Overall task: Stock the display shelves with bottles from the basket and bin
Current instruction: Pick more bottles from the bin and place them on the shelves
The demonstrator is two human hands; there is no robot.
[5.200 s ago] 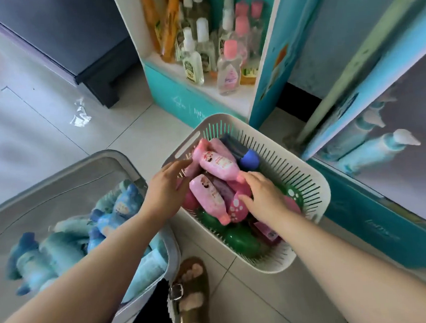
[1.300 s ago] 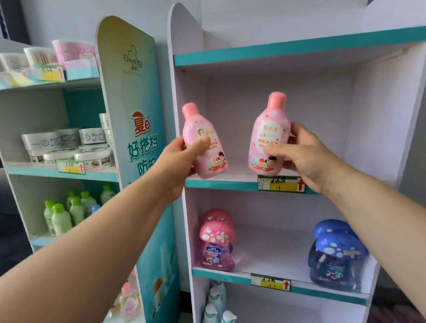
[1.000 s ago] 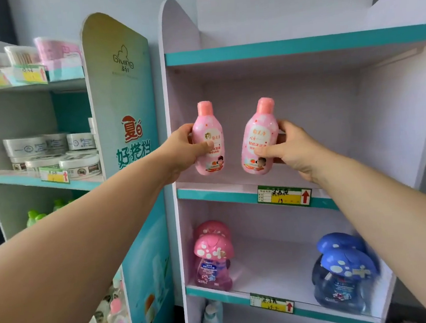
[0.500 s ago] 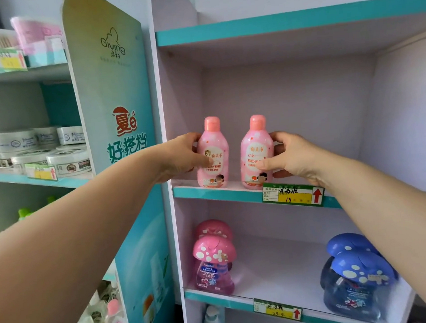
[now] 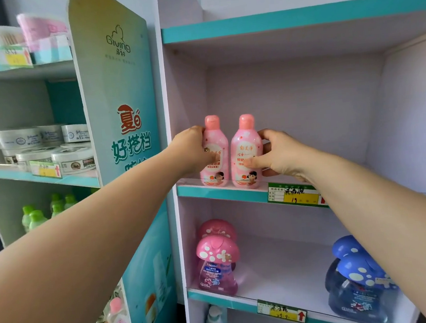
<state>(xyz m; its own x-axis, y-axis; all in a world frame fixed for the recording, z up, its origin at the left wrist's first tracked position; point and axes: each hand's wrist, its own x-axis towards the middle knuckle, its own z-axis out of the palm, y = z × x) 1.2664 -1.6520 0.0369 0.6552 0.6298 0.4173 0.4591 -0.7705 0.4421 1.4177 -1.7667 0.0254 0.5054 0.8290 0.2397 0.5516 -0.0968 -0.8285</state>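
Two pink bottles stand upright side by side at the left front of the white unit's middle shelf [image 5: 225, 192]. My left hand [image 5: 193, 150] grips the left pink bottle [image 5: 214, 145] from its left side. My right hand [image 5: 279, 154] grips the right pink bottle [image 5: 246, 143] from its right, thumb across the label. Both bottle bases rest on the shelf board. The basket and the bin are out of view.
The shelf below holds pink mushroom-cap bottles [image 5: 216, 261] at left and blue mushroom-cap bottles [image 5: 358, 280] at right. A teal side panel [image 5: 125, 143] divides off the left unit with white jars [image 5: 51, 147], green bottles [image 5: 41, 212] and boxes on top. The middle shelf is bare to the right of my hand.
Both hands carried the pink bottles from mid-air down onto the left front of the middle shelf, where they now stand. The hands still hold them.
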